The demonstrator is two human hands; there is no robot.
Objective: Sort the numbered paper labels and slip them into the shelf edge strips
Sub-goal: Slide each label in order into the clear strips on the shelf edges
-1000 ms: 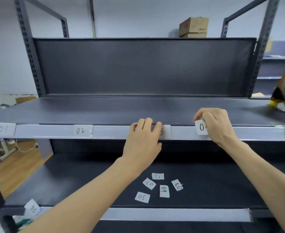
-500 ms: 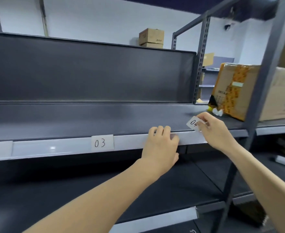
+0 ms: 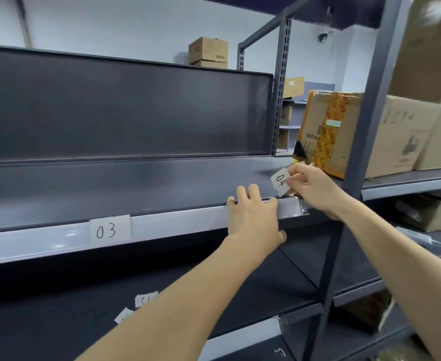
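The left hand (image 3: pixel 253 220) grips the shelf edge strip (image 3: pixel 183 224), fingers curled over its top. At its two o'clock the right hand (image 3: pixel 315 190) pinches label 04 (image 3: pixel 280 181), tilted, just above the strip's end. Label 03 (image 3: pixel 110 229) sits in the strip at nine o'clock; blurred slips (image 3: pixel 145 299), probably labels, lie at seven o'clock.

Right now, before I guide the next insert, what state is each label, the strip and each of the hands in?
Label 03: seated upright in the edge strip.
Label 04: outside the strip, tilted, pinched by the right hand.
Left hand: fingers curled over the strip's top edge, thumb below.
Loose labels: lying on the lower shelf, partly hidden by the forearm.
Taped box: closed.
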